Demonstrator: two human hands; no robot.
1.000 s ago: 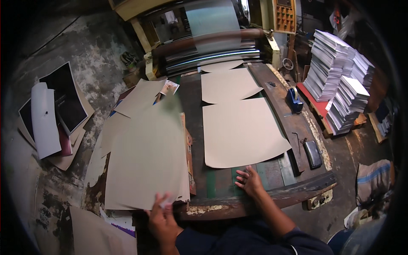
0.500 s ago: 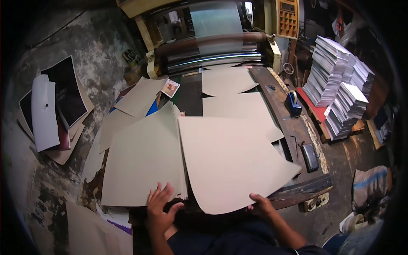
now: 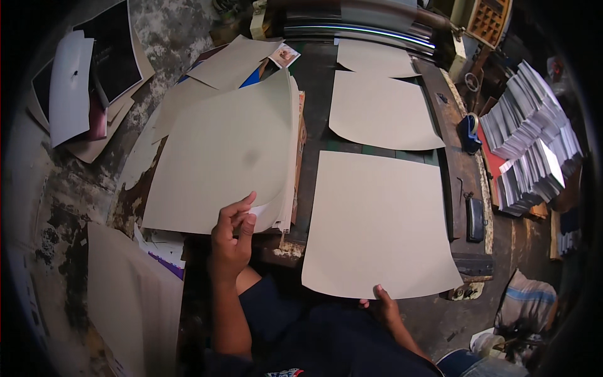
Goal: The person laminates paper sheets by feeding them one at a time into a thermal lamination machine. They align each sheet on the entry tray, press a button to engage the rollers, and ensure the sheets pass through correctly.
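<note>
A tan card sheet point(image 3: 380, 223) is being held at its near edge by the right hand point(image 3: 380, 301), fingers pinched on that edge at lower centre of the frame. The sheet is lying flat on the bench point(image 3: 461, 188), its long axis running up the frame toward 2 further sheets point(image 3: 383, 110) and a roller machine point(image 3: 358, 28). The left hand point(image 3: 232, 235) is clamped on the corner of the sheet stack point(image 3: 220, 157), left of centre. The right hand is nearer the single sheet.
</note>
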